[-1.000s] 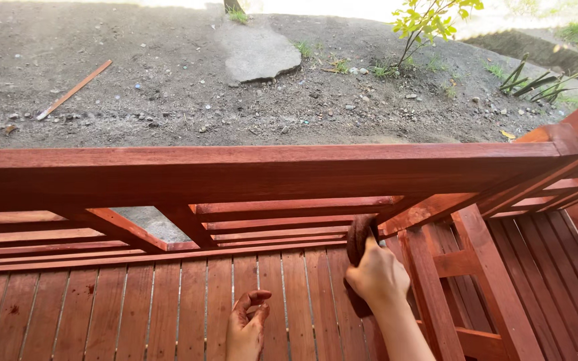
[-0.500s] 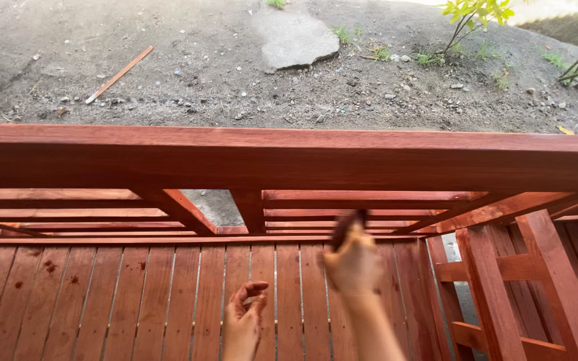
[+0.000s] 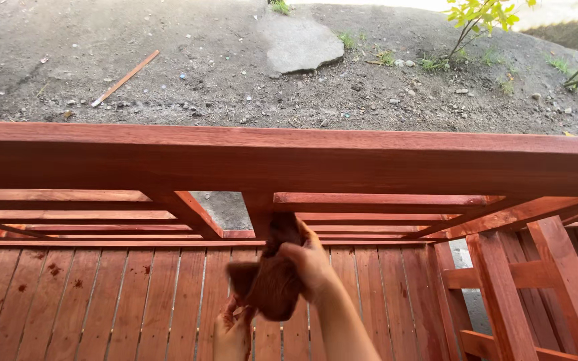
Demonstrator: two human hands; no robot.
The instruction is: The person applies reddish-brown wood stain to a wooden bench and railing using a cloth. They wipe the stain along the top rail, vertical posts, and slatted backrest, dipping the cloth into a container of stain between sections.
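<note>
Rag (image 3: 272, 284), stain-soaked, is clenched in my R hand (image 3: 309, 264) just under the top rail (image 3: 289, 160) by the mid post, L hand (image 3: 232, 334) pinching its tail—mid-staining, I reckon; next wipe needs firm, even pressure.

This is an outdoor spot at the edge of a wooden deck or porch, likely beside a house, though no building shows in the view. A red-brown stained railing (image 3: 289, 160) with horizontal and slanted slats runs across above a floor of narrow deck boards (image 3: 102, 301) in the same colour, some marked with darker drips. Beyond the rail lies bare gravelly ground (image 3: 202, 73) with a flat grey stone (image 3: 301, 43), a loose strip of wood (image 3: 125, 78), scattered pebbles and a small leafy shrub (image 3: 483, 17) in daylight.
</note>
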